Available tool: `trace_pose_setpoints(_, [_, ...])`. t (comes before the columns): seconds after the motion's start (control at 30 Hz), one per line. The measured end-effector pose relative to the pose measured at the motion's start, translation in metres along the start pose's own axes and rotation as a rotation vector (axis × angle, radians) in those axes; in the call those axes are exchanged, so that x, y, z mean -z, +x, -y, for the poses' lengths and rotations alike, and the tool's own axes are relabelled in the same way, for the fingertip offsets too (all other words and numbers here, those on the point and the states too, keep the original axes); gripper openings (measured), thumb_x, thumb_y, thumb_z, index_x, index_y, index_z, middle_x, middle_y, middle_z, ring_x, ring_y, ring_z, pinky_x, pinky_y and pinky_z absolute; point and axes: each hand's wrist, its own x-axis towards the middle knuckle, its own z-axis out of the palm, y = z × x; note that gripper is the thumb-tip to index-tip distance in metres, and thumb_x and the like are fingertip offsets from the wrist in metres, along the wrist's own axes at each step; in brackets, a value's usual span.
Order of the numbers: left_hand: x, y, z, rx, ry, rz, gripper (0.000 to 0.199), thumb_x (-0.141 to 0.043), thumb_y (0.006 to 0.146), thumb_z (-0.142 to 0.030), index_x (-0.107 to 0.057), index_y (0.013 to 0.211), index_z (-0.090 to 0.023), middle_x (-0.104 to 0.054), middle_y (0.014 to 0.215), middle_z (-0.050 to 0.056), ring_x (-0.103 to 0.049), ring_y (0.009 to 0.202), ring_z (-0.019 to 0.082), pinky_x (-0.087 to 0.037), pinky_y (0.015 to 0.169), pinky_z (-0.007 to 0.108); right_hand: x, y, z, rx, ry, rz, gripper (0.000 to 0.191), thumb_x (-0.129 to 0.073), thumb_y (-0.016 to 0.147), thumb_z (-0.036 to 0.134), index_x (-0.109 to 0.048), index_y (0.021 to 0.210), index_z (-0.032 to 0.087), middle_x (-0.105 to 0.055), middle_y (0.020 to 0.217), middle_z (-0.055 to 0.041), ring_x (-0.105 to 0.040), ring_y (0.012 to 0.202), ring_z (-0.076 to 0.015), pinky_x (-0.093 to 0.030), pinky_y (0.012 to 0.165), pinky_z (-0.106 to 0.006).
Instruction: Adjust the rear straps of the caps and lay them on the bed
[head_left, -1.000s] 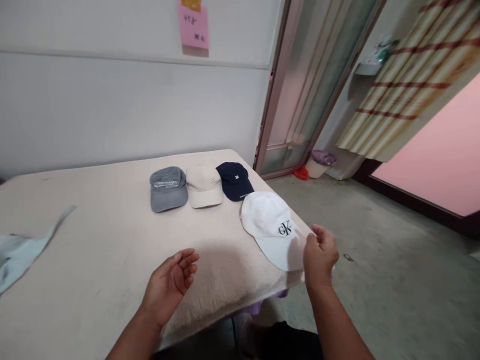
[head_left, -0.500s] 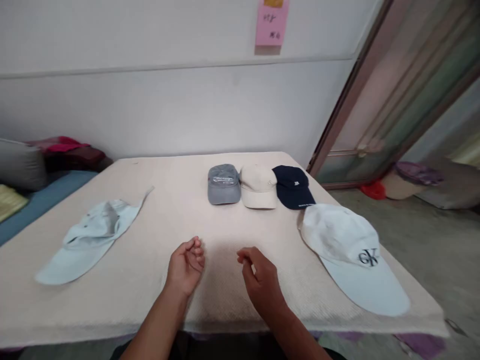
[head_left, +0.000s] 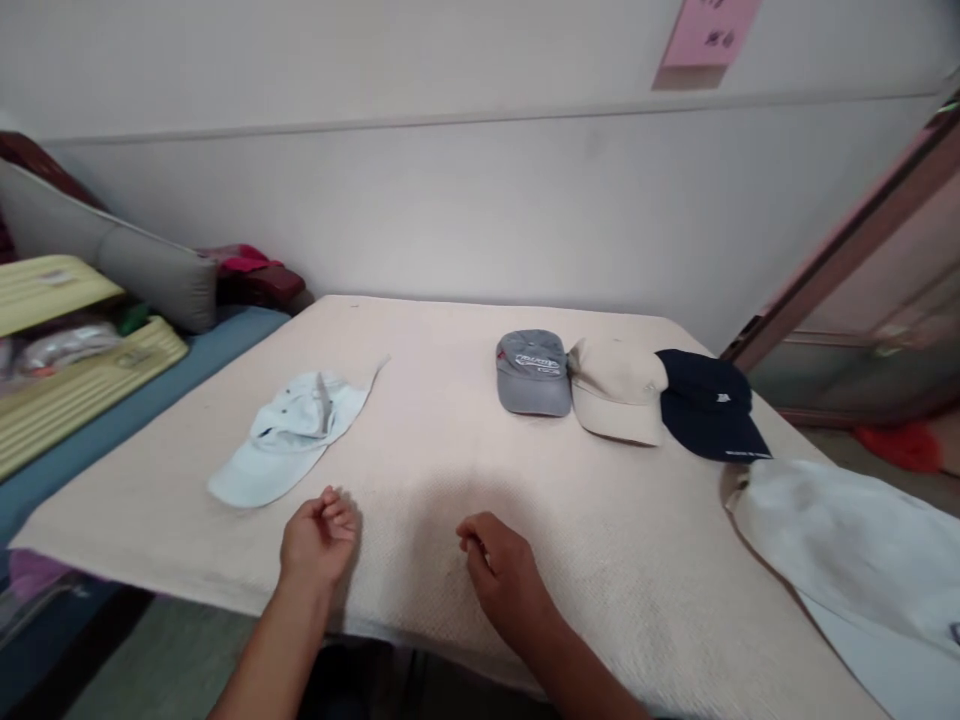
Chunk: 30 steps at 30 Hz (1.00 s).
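My left hand [head_left: 319,540] holds nothing: its fingers curl loosely, palm turned inward. My right hand [head_left: 501,570] is empty too, knuckles up, the thumb and forefinger bent toward each other with a small gap showing. Both hover low over the near part of a cream cloth-covered surface [head_left: 442,410], apart from each other.

The pale blue cap [head_left: 292,440] lies just beyond my left hand, tilted and partly collapsed, brim toward the near left, strap trailing away to the right. I see no contact with it. I read this as the moment of lining up on a cap, with no grip taken yet. Taking this one would call for uncurling my left fingers and a short reach forward; my right would have to pass around my left to get there.

Farther off to the right, a grey cap [head_left: 533,372], a beige cap [head_left: 619,395] and a navy cap [head_left: 709,405] sit in a close row, near enough that shifting one could nudge its neighbour. The white cap [head_left: 855,550] lies nearer on the right, its brim cut off by my view. A grey cushion [head_left: 112,240] and yellow ridged panels [head_left: 90,390] lie beyond the left edge; a pink note [head_left: 709,35] hangs on the wall [head_left: 412,210].
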Motion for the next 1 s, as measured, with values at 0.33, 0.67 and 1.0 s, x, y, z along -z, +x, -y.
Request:
trace_pose_setpoints(0.33, [0.043,0.012,-0.074,-0.278,-0.037,-0.202,0.019,-0.036,0.063,0.002,-0.04,0.064,-0.017,-0.039,0.046,-0.006,-0.039,0.031,0.004,-0.029,0.032,0.013,-0.036,0.011,0.008,0.031,-0.009,0.093,0.014,-0.042,0.082,0.011,-0.054,0.083,0.017,-0.059,0.079,-0.0047,-0.054,0.072,-0.0158,-0.04,0.066,-0.027])
trace_pose_setpoints(0.67, [0.043,0.021,-0.091,-0.238,0.063,-0.142,0.017,-0.039,0.079,-0.005,-0.045,0.068,-0.016,-0.043,0.047,-0.008,-0.037,0.029,0.002,-0.029,0.031,0.012,-0.05,0.011,0.014,0.059,-0.052,0.131,0.014,-0.042,0.083,0.011,-0.054,0.083,0.018,-0.058,0.08,-0.0049,-0.053,0.073,-0.0156,-0.04,0.067,-0.027])
trace_pose_setpoints(1.0, [0.018,0.0,-0.052,-0.007,0.259,0.052,0.029,-0.056,0.079,-0.005,-0.04,0.059,-0.018,-0.034,0.042,-0.01,-0.031,0.028,0.003,-0.025,0.028,0.016,-0.049,0.013,0.019,-0.002,0.016,0.161,0.014,-0.045,0.079,0.009,-0.056,0.081,0.017,-0.059,0.077,-0.0036,-0.053,0.072,-0.0151,-0.039,0.067,-0.027])
